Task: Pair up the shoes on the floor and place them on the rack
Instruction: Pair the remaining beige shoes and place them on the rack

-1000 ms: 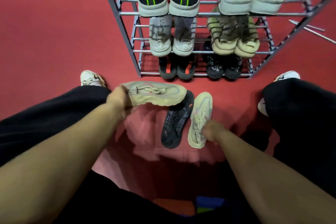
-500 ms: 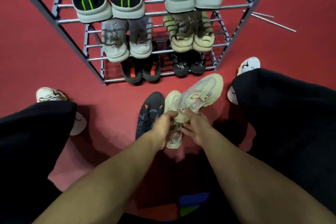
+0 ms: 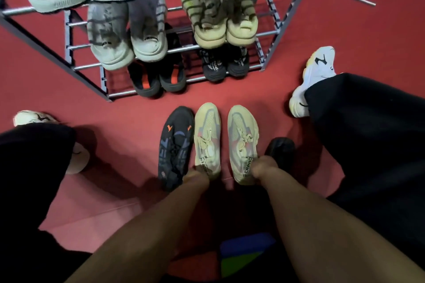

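The left hand (image 3: 196,176) pinches the heel of one beige sneaker (image 3: 207,140); the right hand (image 3: 262,167) grips the heel of its mate (image 3: 242,142), toes at twelve o'clock, side by side on the red floor (image 3: 57,89). The pairing step looks done. Next comes lifting both to the shoe rack (image 3: 271,30) at twelve (free space isn't visible). A black sneaker (image 3: 176,147) lies at nine, a second dark shoe (image 3: 280,150) at three.

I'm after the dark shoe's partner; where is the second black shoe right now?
In the head view, the second black shoe lies on the red floor, right of the beige pair, beside the right hand and partly hidden by it.
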